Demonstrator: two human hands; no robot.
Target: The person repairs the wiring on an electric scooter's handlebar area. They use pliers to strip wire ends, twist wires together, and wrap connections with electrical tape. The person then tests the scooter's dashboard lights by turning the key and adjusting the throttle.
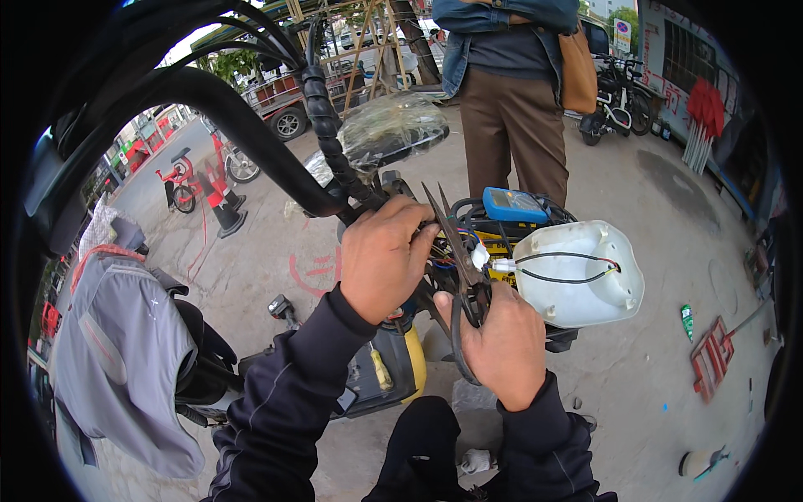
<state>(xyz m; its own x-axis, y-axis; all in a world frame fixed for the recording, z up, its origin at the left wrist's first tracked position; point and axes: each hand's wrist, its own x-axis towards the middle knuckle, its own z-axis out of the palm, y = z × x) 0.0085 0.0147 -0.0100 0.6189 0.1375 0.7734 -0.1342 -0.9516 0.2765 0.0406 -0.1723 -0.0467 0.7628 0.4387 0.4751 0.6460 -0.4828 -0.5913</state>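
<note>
Blk tube [251, 132] blocks UL | R fingers [504, 296] round scissors [465, 266] | L fingers [416, 213] curled, hold unclear | wht housing [573, 303] adj.

Left hand [386, 255] pinched, right hand [507, 341] curled

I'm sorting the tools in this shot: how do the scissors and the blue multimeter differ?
The scissors are dark metal; the multimeter is bright blue. The scissors are long with parted blades, the multimeter a compact block. The right hand grips the scissors; neither hand holds the multimeter. Both are hand tools.
</note>
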